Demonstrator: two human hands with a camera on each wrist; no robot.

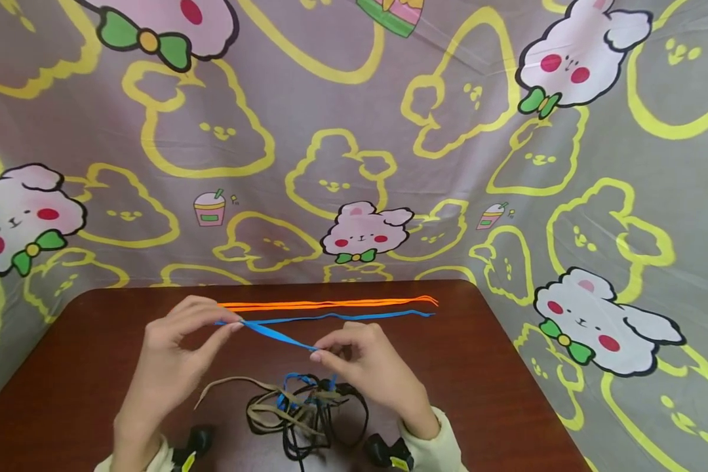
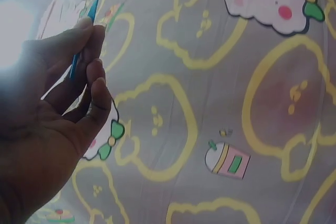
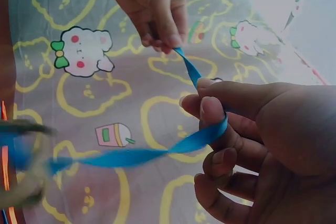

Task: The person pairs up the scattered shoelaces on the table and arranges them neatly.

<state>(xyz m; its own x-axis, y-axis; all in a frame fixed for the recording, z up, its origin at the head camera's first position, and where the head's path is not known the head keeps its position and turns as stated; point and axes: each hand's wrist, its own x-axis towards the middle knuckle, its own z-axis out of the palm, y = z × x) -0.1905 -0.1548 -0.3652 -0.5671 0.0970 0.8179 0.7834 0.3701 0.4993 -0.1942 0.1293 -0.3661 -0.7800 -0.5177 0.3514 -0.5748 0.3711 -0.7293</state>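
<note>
one left hand [image 1: 174, 357] and one right hand [image 1: 380, 367] make two, with two pale sleeves [image 1: 445, 449], two black wrist devices [image 1: 196, 442] and one table [image 1: 478, 387]. one blue lace [image 1: 277, 334] stretches between them, one blue strand [image 1: 360, 316] lies behind, beside orange laces [image 1: 330, 305] too close together to count, and one tangle [image 1: 315, 401] holds an uncountable number of laces. on one cloth [image 1: 259, 111], the head view shows five rabbits [image 1: 362, 233] and two cups [image 1: 209, 208].
</note>
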